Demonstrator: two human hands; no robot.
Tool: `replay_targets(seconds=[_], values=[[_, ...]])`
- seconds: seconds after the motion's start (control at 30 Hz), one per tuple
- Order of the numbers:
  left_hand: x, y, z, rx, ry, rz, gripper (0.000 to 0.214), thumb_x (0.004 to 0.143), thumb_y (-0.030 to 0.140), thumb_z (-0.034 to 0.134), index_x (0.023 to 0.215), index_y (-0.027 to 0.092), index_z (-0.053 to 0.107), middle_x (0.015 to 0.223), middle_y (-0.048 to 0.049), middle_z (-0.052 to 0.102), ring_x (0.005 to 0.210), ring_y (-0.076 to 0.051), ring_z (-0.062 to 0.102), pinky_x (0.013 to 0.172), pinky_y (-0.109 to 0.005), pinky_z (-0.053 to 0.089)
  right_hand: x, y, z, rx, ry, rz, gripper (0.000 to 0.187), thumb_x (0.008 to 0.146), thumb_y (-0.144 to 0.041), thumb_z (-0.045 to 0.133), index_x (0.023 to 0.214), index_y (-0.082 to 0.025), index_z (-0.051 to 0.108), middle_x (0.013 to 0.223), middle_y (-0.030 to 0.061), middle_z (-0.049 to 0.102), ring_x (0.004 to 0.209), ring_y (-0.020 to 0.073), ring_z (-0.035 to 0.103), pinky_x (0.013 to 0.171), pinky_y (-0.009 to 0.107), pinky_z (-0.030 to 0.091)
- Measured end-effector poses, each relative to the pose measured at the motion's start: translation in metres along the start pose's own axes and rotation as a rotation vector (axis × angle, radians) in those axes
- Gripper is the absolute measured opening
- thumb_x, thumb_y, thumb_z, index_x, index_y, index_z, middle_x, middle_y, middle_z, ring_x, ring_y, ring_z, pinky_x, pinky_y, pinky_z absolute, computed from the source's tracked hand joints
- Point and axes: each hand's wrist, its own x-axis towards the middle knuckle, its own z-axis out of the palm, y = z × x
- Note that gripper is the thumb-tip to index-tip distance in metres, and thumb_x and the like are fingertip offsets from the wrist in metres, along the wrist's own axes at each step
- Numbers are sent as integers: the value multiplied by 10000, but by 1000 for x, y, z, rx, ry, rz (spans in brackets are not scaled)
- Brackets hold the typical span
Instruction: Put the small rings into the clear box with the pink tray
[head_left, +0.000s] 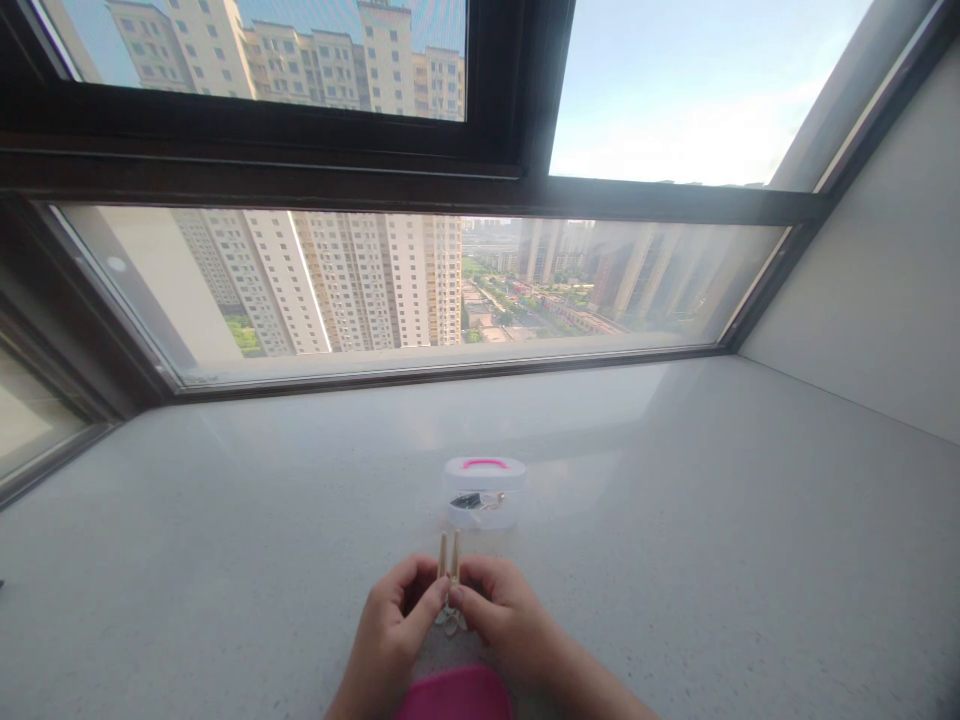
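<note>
My left hand (397,622) and my right hand (504,612) meet low in the middle of the view, thumbs and fingers pinched. Between them are two slim gold-coloured hair clips (448,556), held side by side and pointing away from me. White petal-like pieces (451,622) show under my thumbs; the fingers cover the middle of the clips. Just beyond stands a small white oval box (485,478) with a pink handle on its lid. Through its clear side I see dark and light small items, too small to name.
A bright pink object (455,695), partly cut off by the lower edge, lies below my wrists. The speckled white sill (225,560) runs up to a dark window frame (450,385). On the right rises a white wall (877,260). Tall buildings stand outside.
</note>
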Motion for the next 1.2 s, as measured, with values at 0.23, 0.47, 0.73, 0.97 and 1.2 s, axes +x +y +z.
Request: replay_targets(seconds=[0.23, 0.47, 0.73, 0.97, 1.2], values=[[1, -4, -1, 0, -22, -8, 266, 786, 395, 646, 819, 138, 705, 653, -7, 610, 619, -154, 524, 557, -215, 411, -1, -2, -1, -10, -5, 5, 365, 835, -455, 575, 705, -115, 616, 569, -28, 448, 552, 99, 374, 502, 210, 278], [1, -5, -1, 8, -24, -7, 252, 800, 379, 634, 817, 137, 699, 663, -11, 616, 639, -159, 527, 579, -223, 420, 0, -3, 0, 15, -14, -7, 357, 831, -447, 580, 719, -111, 628, 584, -22, 467, 556, 102, 384, 525, 220, 299], [0, -5, -2, 13, -24, -8, 248, 799, 372, 638, 843, 142, 719, 658, -7, 610, 620, -152, 520, 553, -214, 407, 0, -5, 0, 7, -12, -8, 379, 821, -470, 579, 704, -113, 622, 571, -31, 435, 553, 99, 363, 510, 217, 283], [1, -4, -2, 11, -20, -8, 242, 796, 369, 640, 830, 140, 710, 656, -6, 605, 616, -149, 515, 549, -214, 409, -1, -5, 0, 7, -2, 6, 361, 824, -443, 578, 671, -116, 587, 562, -25, 447, 535, 96, 375, 487, 214, 264], [1, -6, -2, 19, -19, -4, 230, 800, 370, 631, 760, 146, 664, 649, -4, 593, 612, -144, 504, 548, -214, 405, 0, -5, 0, 16, -5, 2, 338, 830, -419, 582, 689, -113, 607, 562, -29, 445, 537, 95, 374, 492, 214, 268]])
